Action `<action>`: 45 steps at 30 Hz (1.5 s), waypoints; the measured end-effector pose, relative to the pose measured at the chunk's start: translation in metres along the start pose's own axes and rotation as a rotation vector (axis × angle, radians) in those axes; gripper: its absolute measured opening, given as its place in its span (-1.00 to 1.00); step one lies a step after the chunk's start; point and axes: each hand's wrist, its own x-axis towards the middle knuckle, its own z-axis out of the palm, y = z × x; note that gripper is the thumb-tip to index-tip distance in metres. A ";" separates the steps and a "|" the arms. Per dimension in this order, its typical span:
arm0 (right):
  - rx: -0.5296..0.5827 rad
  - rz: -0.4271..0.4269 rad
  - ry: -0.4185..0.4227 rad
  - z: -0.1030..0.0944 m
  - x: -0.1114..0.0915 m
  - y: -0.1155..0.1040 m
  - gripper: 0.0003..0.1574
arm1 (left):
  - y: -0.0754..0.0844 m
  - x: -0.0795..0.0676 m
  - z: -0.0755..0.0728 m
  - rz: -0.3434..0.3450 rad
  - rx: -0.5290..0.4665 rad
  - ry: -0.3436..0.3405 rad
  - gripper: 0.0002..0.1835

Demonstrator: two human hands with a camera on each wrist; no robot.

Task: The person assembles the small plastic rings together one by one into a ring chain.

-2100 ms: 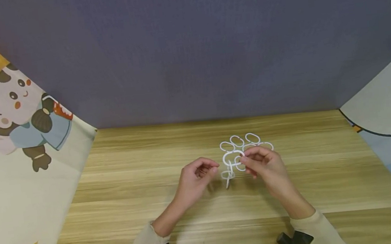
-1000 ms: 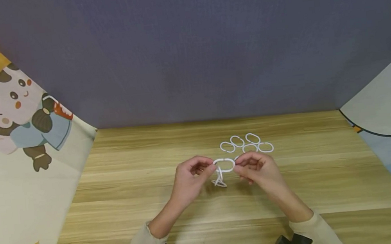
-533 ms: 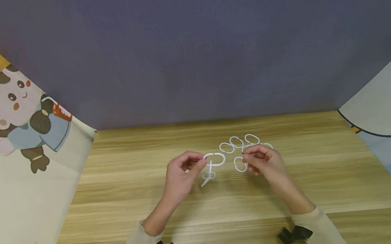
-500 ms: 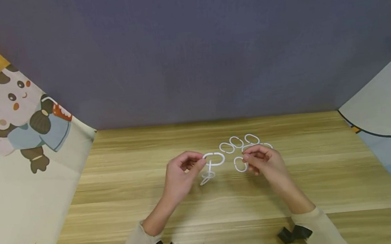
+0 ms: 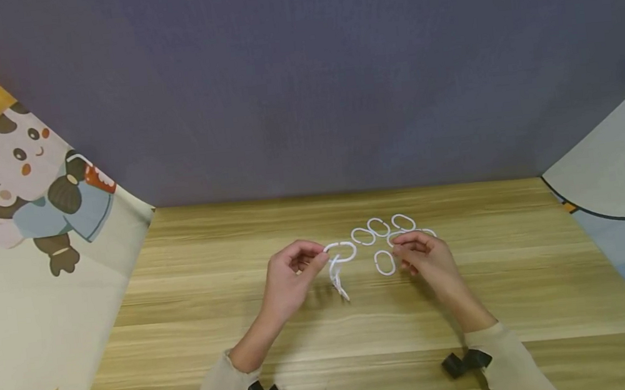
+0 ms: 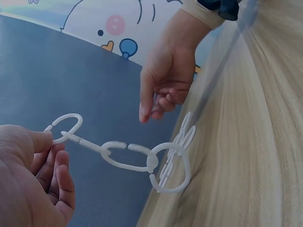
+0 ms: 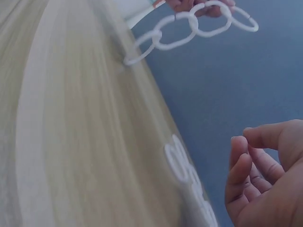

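Observation:
My left hand (image 5: 292, 278) pinches the end link of a chain of several white plastic oval links (image 6: 125, 165), each with a small gap in its rim. Below thumb and forefinger the rest of the chain hangs, over the table, its lowest link nearest the wood. My right hand (image 5: 431, 265) is off to the right with loosely bent fingers and holds nothing. In the right wrist view its thumb and forefinger tips come close together with no link between them. One loose link (image 5: 376, 264) lies just left of the right fingertips, which partly cover other links behind.
Several more loose white links (image 5: 362, 228) lie in a loose cluster farther back on the wood-grain table (image 5: 226, 241). A dark blue-grey panel (image 5: 303, 95) rises at the table's far edge. Cartoon-printed panels (image 5: 42, 202) flank both sides.
Earlier my right hand pinched the chain's top link, then both hands did. The right hand has let go and moved right; the left has carried the chain left, where it swings.

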 end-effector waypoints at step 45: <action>-0.563 -0.314 0.143 0.011 0.007 0.050 -0.81 | -0.017 -0.016 0.012 -0.065 0.039 -0.082 -0.91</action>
